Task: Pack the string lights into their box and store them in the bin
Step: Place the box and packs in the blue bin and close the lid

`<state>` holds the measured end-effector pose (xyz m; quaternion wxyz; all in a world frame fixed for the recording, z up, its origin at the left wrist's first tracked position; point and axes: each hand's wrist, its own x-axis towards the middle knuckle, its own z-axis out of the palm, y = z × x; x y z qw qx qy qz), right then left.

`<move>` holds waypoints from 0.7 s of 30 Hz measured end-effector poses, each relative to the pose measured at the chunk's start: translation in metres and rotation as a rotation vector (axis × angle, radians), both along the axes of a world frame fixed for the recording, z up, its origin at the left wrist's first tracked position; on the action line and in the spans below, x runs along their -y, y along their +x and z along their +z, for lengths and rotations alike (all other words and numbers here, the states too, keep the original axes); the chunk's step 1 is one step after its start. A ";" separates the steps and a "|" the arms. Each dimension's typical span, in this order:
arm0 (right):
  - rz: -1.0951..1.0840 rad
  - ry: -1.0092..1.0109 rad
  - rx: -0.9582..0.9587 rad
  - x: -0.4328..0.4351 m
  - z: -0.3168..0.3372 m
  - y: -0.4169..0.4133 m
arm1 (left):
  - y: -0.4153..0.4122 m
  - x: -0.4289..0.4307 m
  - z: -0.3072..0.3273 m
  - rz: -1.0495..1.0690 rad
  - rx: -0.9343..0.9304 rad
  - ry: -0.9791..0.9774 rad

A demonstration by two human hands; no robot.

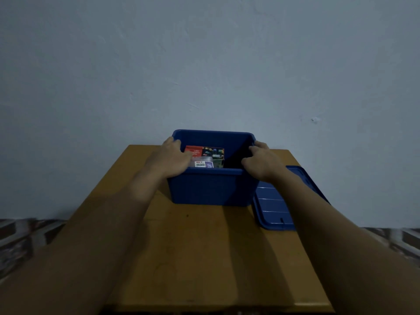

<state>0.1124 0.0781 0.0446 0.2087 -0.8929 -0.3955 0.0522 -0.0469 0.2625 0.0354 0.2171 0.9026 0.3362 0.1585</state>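
On the wooden table [204, 258], frame centre, the blue bin [211, 187] with the lights box [204, 155] inside is clamped at both side rims by curled fingers of left hand [169, 159] and right hand [261, 162]; it is best kept level, both grips even.

The blue bin [211, 189] in front of me stands upright and open-topped, far on the worktop [204, 258]; the colourful string-lights box [205, 155] lies inside, toward its left.
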 end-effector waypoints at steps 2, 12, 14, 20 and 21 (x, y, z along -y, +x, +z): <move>-0.001 0.005 -0.007 0.004 0.000 -0.003 | -0.005 0.005 -0.002 -0.005 -0.004 0.005; -0.025 0.158 -0.109 0.051 -0.011 -0.048 | -0.056 0.056 -0.004 0.042 0.074 0.046; -0.020 0.162 -0.109 0.063 -0.012 -0.059 | -0.066 0.065 -0.005 0.043 0.086 0.034; -0.016 0.189 -0.171 0.092 -0.013 -0.087 | -0.093 0.092 -0.006 0.087 0.047 0.007; -0.018 0.189 -0.172 0.096 -0.012 -0.090 | -0.097 0.096 -0.007 0.092 0.053 0.011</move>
